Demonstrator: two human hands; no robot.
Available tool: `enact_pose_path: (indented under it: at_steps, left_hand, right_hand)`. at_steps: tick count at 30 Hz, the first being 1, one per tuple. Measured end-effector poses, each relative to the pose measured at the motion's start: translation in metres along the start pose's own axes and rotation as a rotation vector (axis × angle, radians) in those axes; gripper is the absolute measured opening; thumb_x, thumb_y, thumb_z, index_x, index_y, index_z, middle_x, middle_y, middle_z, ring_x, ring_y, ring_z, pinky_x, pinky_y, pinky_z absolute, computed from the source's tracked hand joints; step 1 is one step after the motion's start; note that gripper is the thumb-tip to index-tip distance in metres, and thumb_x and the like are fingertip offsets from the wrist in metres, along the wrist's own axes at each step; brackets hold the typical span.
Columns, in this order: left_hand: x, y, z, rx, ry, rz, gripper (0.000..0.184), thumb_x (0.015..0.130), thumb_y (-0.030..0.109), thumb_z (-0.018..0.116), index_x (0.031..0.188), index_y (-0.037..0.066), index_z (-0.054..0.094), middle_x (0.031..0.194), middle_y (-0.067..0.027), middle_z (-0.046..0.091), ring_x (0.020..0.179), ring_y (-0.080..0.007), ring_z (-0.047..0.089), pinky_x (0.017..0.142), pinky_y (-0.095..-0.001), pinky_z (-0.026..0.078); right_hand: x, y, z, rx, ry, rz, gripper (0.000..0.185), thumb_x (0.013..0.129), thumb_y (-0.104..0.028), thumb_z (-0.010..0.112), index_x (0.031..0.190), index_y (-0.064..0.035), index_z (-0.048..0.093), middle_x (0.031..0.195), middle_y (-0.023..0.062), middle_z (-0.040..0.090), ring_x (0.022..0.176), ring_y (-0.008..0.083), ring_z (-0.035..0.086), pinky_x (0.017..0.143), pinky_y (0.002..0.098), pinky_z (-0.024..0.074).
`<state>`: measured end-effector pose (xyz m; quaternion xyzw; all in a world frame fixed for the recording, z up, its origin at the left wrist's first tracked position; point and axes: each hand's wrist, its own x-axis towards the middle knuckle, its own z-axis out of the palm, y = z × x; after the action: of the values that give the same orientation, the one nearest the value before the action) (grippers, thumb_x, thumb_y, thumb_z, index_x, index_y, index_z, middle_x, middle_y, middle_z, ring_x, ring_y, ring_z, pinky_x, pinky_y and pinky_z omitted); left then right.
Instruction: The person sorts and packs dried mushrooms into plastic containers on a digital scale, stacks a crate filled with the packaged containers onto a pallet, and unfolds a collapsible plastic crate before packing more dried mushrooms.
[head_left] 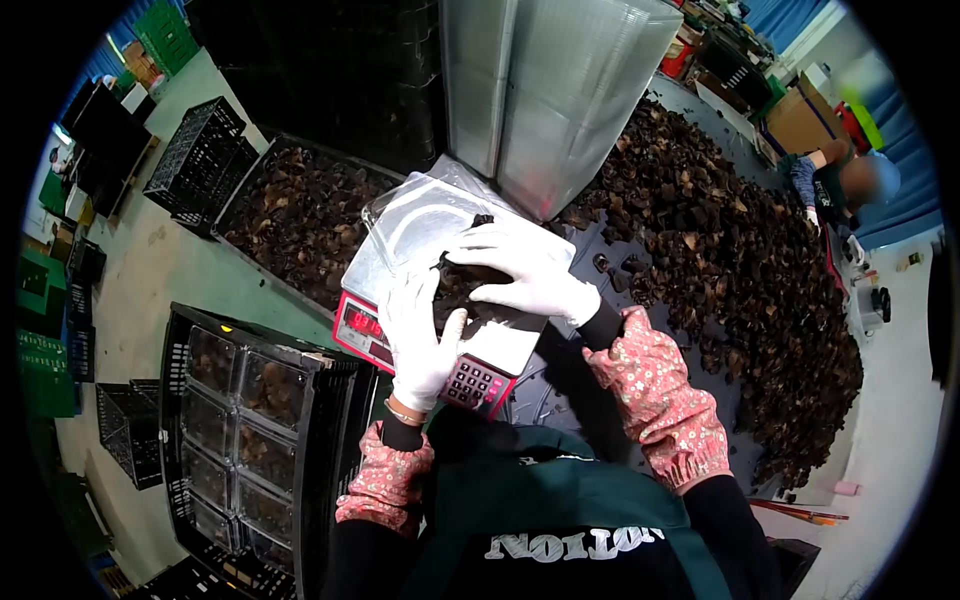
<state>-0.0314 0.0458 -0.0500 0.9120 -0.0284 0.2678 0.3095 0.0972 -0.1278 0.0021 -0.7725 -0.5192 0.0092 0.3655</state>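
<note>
A red and white digital scale (pixel 358 338) with a steel pan (pixel 400 232) lies in front of me, its red display lit. Dark dried pieces (pixel 455 290) are gathered on the pan between my gloved hands. My left hand (pixel 418 335) is at their left side, over the scale's front edge, fingers stretched forward. From the right, my right hand (pixel 520 272) reaches over the pieces, its fingers spread and touching them. A clear plastic lid or box (pixel 385 205) shows at the pan's upper left edge.
A large heap of dark dried pieces (pixel 720 270) covers the table at right. Stacked clear containers (pixel 560 90) stand behind the scale. A tray of pieces (pixel 300 210) lies left. A black crate (pixel 178 400) holds filled clear boxes (pixel 268 455). Another person (pixel 835 185) is at far right.
</note>
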Motion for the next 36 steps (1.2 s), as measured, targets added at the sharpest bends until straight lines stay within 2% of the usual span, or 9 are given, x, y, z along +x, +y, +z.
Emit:
enact_pose_path:
  at_steps: [6, 8, 13, 18, 26, 29, 32, 35, 36]
  left_hand:
    - [0.005, 0.008, -0.006, -0.019, -0.039, 0.036, 0.058, 0.079, 0.016, 0.066, 0.132, -0.003, 0.054, 0.134, -0.0218, 0.052, 0.131, -0.0391, 0.044, 0.112, -0.0536, 0.026]
    - [0.003, 0.01, -0.007, -0.004, -0.115, 0.112, 0.052, 0.082, 0.014, 0.06, 0.131, -0.003, 0.055, 0.138, -0.0226, 0.05, 0.132, -0.0387, 0.043, 0.113, -0.0539, 0.026]
    - [0.007, 0.011, -0.008, 0.084, -0.24, 0.071, 0.056, 0.083, 0.011, 0.053, 0.137, -0.004, 0.049, 0.141, -0.0254, 0.047, 0.133, -0.0405, 0.042, 0.114, -0.0529, 0.026]
    - [0.019, 0.025, -0.011, 0.213, -0.229, -0.03, 0.077, 0.08, 0.03, 0.071, 0.141, -0.006, 0.042, 0.147, -0.0292, 0.038, 0.137, -0.0406, 0.038, 0.114, -0.0546, 0.025]
    - [0.018, 0.017, -0.016, 0.133, -0.32, -0.006, 0.08, 0.086, 0.045, 0.063, 0.144, -0.004, 0.038, 0.147, -0.0304, 0.036, 0.136, -0.0434, 0.036, 0.114, -0.0585, 0.02]
    - [0.002, 0.002, -0.012, 0.011, -0.19, -0.002, 0.074, 0.098, 0.052, 0.044, 0.145, -0.005, 0.034, 0.148, -0.0311, 0.035, 0.137, -0.0462, 0.033, 0.112, -0.061, 0.017]
    - [-0.006, 0.0, -0.016, 0.13, -0.31, -0.022, 0.06, 0.095, 0.026, 0.047, 0.145, -0.005, 0.035, 0.15, -0.0275, 0.034, 0.14, -0.0465, 0.03, 0.113, -0.0603, 0.015]
    - [-0.004, 0.008, -0.013, 0.075, -0.194, -0.064, 0.062, 0.09, 0.018, 0.052, 0.145, -0.004, 0.036, 0.15, -0.0257, 0.036, 0.141, -0.0457, 0.029, 0.113, -0.0602, 0.015]
    - [-0.002, 0.01, -0.011, 0.113, -0.166, -0.07, 0.062, 0.089, 0.021, 0.057, 0.144, -0.002, 0.039, 0.146, -0.0238, 0.041, 0.14, -0.0426, 0.031, 0.114, -0.059, 0.016]
  right_hand:
    - [-0.026, 0.014, 0.004, 0.275, 0.444, 0.269, 0.033, 0.08, -0.008, 0.07, 0.113, -0.0054, 0.07, 0.117, 0.0109, 0.068, 0.115, 0.0248, 0.061, 0.102, 0.0364, 0.0457]
    - [-0.041, 0.015, 0.008, 0.302, 0.397, 0.376, 0.031, 0.083, -0.004, 0.068, 0.114, -0.0031, 0.068, 0.126, 0.0128, 0.062, 0.119, 0.0243, 0.057, 0.105, 0.0363, 0.0423]
    - [-0.042, 0.002, 0.024, -0.249, 0.186, 0.142, 0.021, 0.082, -0.009, 0.071, 0.103, -0.0042, 0.071, 0.11, 0.0088, 0.069, 0.107, 0.0267, 0.063, 0.094, 0.0382, 0.0478]
    - [-0.023, 0.012, 0.011, -0.053, 0.421, 0.21, 0.023, 0.085, -0.018, 0.069, 0.104, -0.0051, 0.07, 0.102, 0.0089, 0.069, 0.099, 0.0275, 0.065, 0.088, 0.0366, 0.0496]
    - [0.065, 0.05, 0.012, -0.241, 0.177, 0.274, 0.031, 0.085, -0.026, 0.067, 0.113, -0.0118, 0.07, 0.103, 0.0133, 0.067, 0.1, 0.0318, 0.061, 0.088, 0.0415, 0.048]
    - [0.08, 0.064, 0.027, -0.52, -0.063, 0.237, 0.028, 0.082, -0.03, 0.07, 0.107, -0.0166, 0.072, 0.09, 0.008, 0.066, 0.094, 0.0277, 0.06, 0.081, 0.0426, 0.0432]
    - [0.09, 0.061, 0.025, -0.464, -0.073, 0.254, 0.024, 0.082, -0.027, 0.069, 0.1, -0.0122, 0.072, 0.093, 0.0086, 0.068, 0.095, 0.0295, 0.061, 0.081, 0.0422, 0.0452]
    - [0.071, 0.042, 0.002, -0.123, 0.171, 0.251, 0.027, 0.083, -0.026, 0.068, 0.102, -0.0059, 0.069, 0.095, 0.0127, 0.069, 0.085, 0.0313, 0.065, 0.078, 0.0399, 0.0518]
    - [0.057, 0.026, -0.01, 0.09, 0.226, 0.418, 0.028, 0.083, -0.027, 0.067, 0.1, -0.0052, 0.07, 0.093, 0.0144, 0.069, 0.085, 0.0291, 0.067, 0.077, 0.038, 0.0523]
